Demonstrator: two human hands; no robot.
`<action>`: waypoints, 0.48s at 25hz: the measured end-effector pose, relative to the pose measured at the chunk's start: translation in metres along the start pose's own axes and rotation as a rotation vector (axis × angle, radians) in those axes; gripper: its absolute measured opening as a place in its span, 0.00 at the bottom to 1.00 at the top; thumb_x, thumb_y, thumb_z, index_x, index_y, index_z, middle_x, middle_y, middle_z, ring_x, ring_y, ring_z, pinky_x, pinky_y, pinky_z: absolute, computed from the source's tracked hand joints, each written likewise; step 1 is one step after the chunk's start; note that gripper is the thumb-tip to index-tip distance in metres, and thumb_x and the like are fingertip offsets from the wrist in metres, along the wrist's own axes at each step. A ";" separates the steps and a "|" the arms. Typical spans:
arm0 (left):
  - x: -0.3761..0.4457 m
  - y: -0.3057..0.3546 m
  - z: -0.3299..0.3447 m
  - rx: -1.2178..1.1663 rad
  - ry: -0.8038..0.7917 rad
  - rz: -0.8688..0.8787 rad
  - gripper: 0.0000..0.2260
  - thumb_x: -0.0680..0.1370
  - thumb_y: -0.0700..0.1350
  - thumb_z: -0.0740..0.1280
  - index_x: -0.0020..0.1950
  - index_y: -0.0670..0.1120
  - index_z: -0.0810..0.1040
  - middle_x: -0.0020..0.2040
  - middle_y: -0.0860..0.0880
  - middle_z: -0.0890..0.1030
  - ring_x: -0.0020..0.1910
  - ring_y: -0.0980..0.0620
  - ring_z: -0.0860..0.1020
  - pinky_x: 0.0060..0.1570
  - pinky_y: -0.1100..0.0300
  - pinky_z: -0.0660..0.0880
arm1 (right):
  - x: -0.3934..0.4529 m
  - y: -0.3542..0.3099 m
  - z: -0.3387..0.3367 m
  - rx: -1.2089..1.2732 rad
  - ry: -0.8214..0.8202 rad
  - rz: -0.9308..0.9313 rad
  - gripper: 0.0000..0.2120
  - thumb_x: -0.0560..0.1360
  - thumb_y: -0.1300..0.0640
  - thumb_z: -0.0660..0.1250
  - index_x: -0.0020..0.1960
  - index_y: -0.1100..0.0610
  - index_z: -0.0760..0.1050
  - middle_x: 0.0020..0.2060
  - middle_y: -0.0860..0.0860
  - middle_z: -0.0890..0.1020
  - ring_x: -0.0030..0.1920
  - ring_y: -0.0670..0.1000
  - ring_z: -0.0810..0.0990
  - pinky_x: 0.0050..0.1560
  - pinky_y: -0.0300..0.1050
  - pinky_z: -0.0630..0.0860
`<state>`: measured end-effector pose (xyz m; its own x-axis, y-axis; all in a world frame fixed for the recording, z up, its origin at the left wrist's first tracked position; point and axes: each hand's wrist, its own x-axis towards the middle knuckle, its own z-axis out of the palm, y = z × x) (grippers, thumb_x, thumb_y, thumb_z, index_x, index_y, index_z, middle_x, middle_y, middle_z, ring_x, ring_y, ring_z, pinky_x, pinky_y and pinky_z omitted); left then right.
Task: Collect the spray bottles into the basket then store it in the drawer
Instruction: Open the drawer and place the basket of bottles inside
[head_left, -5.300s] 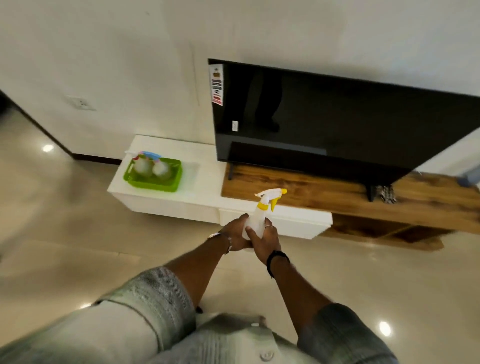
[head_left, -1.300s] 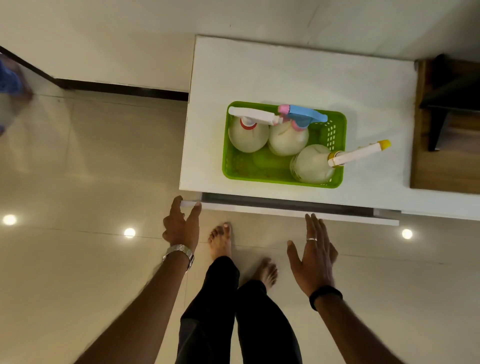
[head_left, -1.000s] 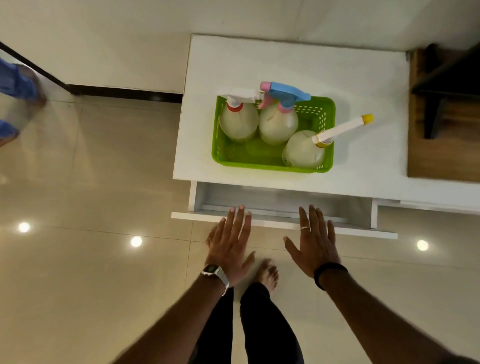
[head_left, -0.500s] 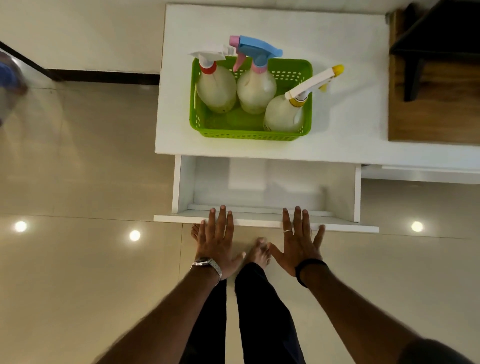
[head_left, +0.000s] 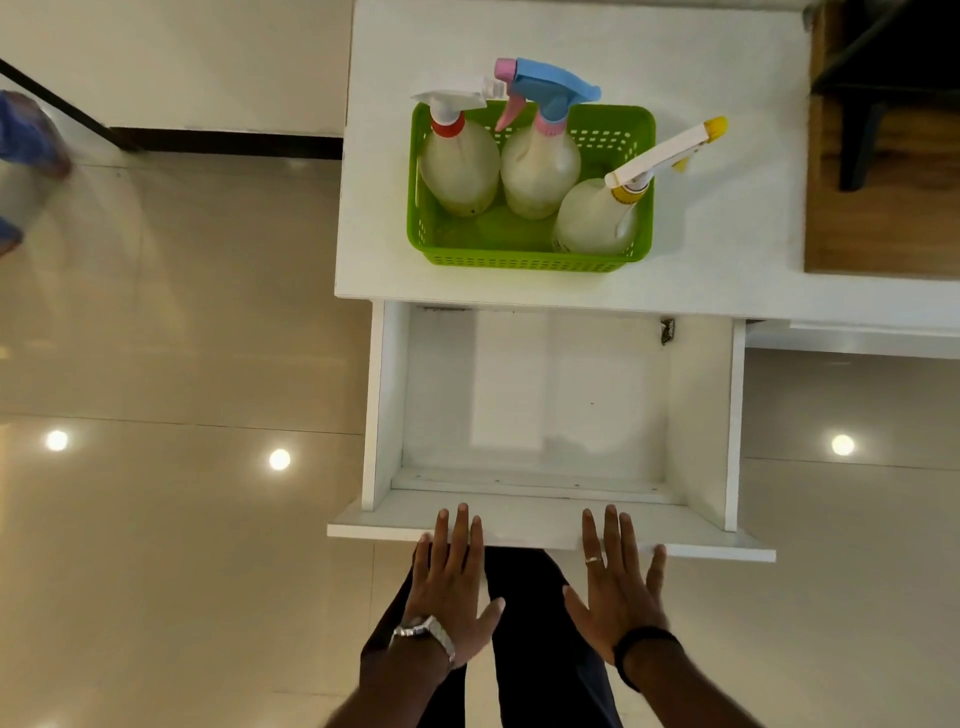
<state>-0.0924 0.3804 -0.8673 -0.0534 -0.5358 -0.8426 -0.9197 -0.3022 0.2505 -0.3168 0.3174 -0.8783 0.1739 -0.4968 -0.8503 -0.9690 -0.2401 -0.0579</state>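
Note:
A green basket (head_left: 524, 257) stands on the white cabinet top (head_left: 727, 249). Three spray bottles stand inside it: one with a white and red head (head_left: 460, 166), one with a blue and pink head (head_left: 540, 161), one with a white and yellow head (head_left: 597, 218) that leans right. Below it the white drawer (head_left: 540, 405) is pulled far out and holds nothing. My left hand (head_left: 452, 577) and my right hand (head_left: 615, 587) are flat with fingers spread, fingertips over the drawer's front panel (head_left: 519, 525). Neither hand holds anything.
A wooden shelf (head_left: 883, 223) with a black stand leg (head_left: 857, 145) lies to the right of the cabinet top. Glossy tiled floor (head_left: 182, 519) surrounds the cabinet. My legs (head_left: 524, 649) are directly under the drawer front. A blurred blue shape (head_left: 26, 156) sits at the far left.
The drawer has come out from a narrow gap to nearly its full depth. Both hands moved back with its front panel, staying flat and spread.

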 end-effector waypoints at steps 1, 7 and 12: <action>-0.004 0.001 0.006 -0.001 -0.015 -0.006 0.43 0.76 0.66 0.51 0.75 0.49 0.25 0.78 0.47 0.24 0.77 0.42 0.26 0.77 0.45 0.32 | -0.005 0.000 0.005 -0.009 -0.012 0.003 0.45 0.78 0.34 0.50 0.76 0.52 0.22 0.78 0.56 0.27 0.79 0.58 0.31 0.76 0.72 0.38; -0.017 0.007 0.025 0.001 -0.058 -0.040 0.42 0.76 0.66 0.50 0.77 0.47 0.28 0.78 0.46 0.26 0.79 0.41 0.29 0.79 0.45 0.36 | -0.021 -0.004 0.028 0.003 -0.034 0.025 0.45 0.78 0.35 0.50 0.75 0.53 0.21 0.78 0.55 0.28 0.80 0.57 0.32 0.77 0.69 0.38; -0.005 -0.006 -0.001 -0.076 0.029 -0.062 0.41 0.77 0.64 0.48 0.77 0.46 0.27 0.78 0.47 0.25 0.79 0.43 0.29 0.78 0.49 0.34 | -0.006 -0.005 -0.010 0.088 0.052 0.007 0.39 0.74 0.31 0.30 0.77 0.52 0.25 0.80 0.53 0.33 0.80 0.53 0.34 0.75 0.63 0.33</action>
<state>-0.0858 0.3840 -0.8641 0.0154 -0.5365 -0.8438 -0.8887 -0.3940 0.2344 -0.3113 0.3133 -0.8674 0.1741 -0.5410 -0.8228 -0.9814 -0.1637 -0.1000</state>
